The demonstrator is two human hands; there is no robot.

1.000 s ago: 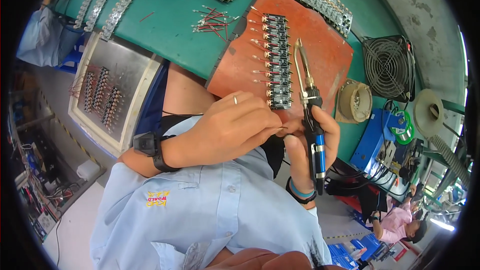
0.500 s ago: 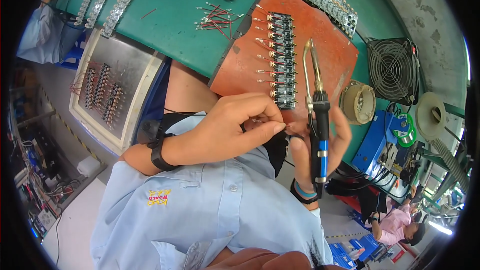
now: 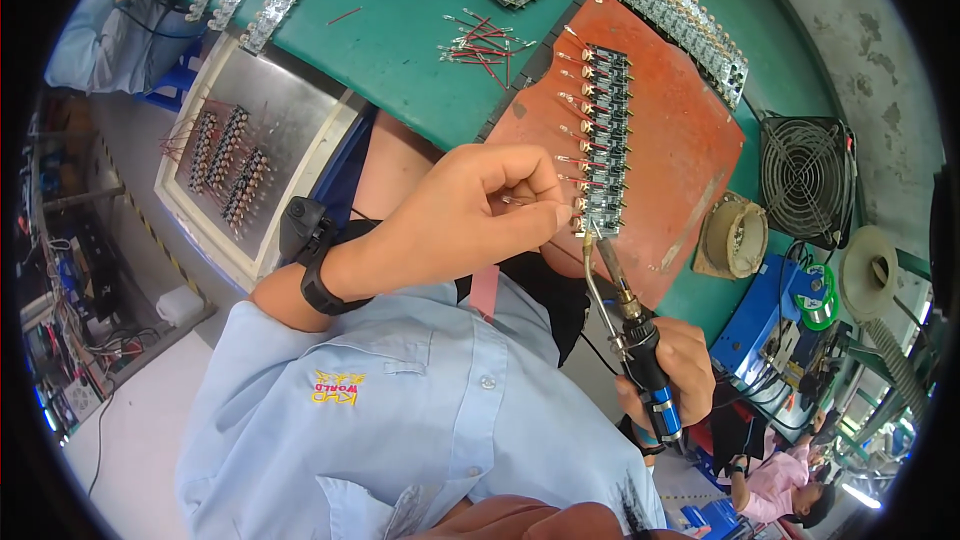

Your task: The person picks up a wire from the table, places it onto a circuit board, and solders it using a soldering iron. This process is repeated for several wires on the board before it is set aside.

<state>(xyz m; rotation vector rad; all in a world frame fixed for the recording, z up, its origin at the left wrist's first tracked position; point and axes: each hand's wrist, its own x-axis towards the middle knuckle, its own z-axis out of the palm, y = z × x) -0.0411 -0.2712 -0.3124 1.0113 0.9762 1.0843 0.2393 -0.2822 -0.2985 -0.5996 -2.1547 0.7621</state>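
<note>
My left hand (image 3: 490, 208) is closed in a pinch on a short red lead with a pale tip; its end reaches the near end of a strip of black circuit boards (image 3: 608, 135). Several such red leads stick out from the strip's left side, beside small round tan parts. In my right hand (image 3: 680, 370) is a soldering iron (image 3: 645, 345), black and blue, with a thin metal solder-feed tube (image 3: 597, 290) alongside. Its tip touches or nearly touches the strip's last board, close to my left fingertips. The strip lies on a worn red-brown mat (image 3: 690, 155).
A pile of red leads (image 3: 483, 45) lies on the green bench (image 3: 400, 70). More board strips (image 3: 680, 25) lie beyond the mat. A framed metal tray (image 3: 290, 105) holds wired strips. At right stand a round pot (image 3: 735, 235), a fan (image 3: 803, 180) and a green solder spool (image 3: 818, 302). Other people sit nearby.
The soldering iron has swung down from upright above the mat to the strip's near end. My left hand has brought the red lead up to that board. The view has shifted slightly.
</note>
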